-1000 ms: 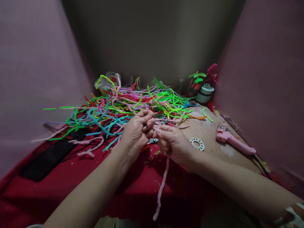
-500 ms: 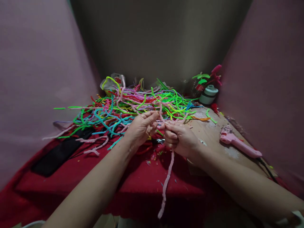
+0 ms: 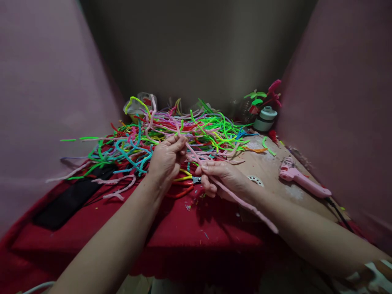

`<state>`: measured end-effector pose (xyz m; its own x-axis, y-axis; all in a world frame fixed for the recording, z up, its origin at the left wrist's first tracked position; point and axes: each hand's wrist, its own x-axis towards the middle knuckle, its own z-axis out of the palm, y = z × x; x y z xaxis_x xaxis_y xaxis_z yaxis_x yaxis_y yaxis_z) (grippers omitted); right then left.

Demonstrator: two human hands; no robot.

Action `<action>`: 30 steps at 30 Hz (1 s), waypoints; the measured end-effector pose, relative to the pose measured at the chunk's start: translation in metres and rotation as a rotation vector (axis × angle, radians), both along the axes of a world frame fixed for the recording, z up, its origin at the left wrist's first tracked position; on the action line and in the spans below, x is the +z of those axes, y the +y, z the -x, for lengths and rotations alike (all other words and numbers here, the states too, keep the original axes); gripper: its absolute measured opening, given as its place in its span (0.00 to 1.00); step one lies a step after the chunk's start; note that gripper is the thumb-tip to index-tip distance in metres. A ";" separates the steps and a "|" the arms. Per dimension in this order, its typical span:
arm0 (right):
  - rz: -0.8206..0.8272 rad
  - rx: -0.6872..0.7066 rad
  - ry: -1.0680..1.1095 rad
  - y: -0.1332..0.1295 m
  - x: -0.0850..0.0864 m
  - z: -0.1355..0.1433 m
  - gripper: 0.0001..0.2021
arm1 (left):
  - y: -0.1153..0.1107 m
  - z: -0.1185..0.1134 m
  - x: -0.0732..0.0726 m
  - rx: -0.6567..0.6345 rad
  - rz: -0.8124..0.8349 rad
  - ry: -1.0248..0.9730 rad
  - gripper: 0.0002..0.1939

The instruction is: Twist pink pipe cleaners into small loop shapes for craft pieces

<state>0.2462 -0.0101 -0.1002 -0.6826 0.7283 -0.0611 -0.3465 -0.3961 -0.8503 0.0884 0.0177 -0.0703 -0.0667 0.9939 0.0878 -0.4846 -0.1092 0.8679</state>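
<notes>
A fuzzy pink pipe cleaner [image 3: 241, 204] runs between my two hands and slants down to the right past my right forearm. Near its upper end, my left hand [image 3: 168, 157] pinches it between thumb and fingers. Farther down its length my right hand [image 3: 222, 177] grips it between thumb and forefinger, the other fingers curled loosely. Pliers or scissors with yellow and red handles [image 3: 183, 178] lie on the red cloth just below and between the hands. Behind the hands spreads a tangled heap of pipe cleaners [image 3: 211, 126] in green, pink, red, blue and yellow.
A pink glue gun [image 3: 303, 181] with a black cord rests on the brown board [image 3: 272, 163] at right. Behind it stand a pale jar [image 3: 266, 119] and pipe-cleaner flowers [image 3: 274, 90]. A black flat item [image 3: 67, 202] lies at left on the red cloth [image 3: 122, 224].
My hands have moved apart, the left one going left. The pipe cleaner's loose tail, which hung straight down, now slants to the right. The coloured handles have come into fuller view.
</notes>
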 end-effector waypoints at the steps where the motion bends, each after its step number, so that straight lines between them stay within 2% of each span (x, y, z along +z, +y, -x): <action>1: 0.000 0.004 -0.018 0.000 -0.001 0.000 0.06 | 0.001 0.003 0.001 0.016 0.004 -0.010 0.08; 5: 0.009 0.021 -0.048 0.004 -0.002 -0.001 0.09 | 0.002 0.009 0.005 0.014 0.003 -0.055 0.05; 7: -0.015 -0.018 0.002 0.006 0.001 -0.004 0.09 | 0.001 0.009 0.007 -0.096 0.044 -0.101 0.05; 11: -0.023 -0.192 0.135 0.011 0.007 -0.009 0.09 | -0.009 0.007 0.013 -0.387 0.080 -0.270 0.17; 14: 0.018 -0.230 0.155 0.015 0.007 -0.010 0.08 | -0.018 0.003 0.016 -0.471 0.052 -0.383 0.21; 24: 0.168 -0.271 0.195 0.017 0.003 -0.007 0.06 | -0.025 0.001 0.018 -0.533 0.098 -0.486 0.23; 30: 0.179 -0.269 0.209 0.022 -0.004 -0.008 0.09 | -0.027 0.000 0.018 -0.525 0.085 -0.452 0.23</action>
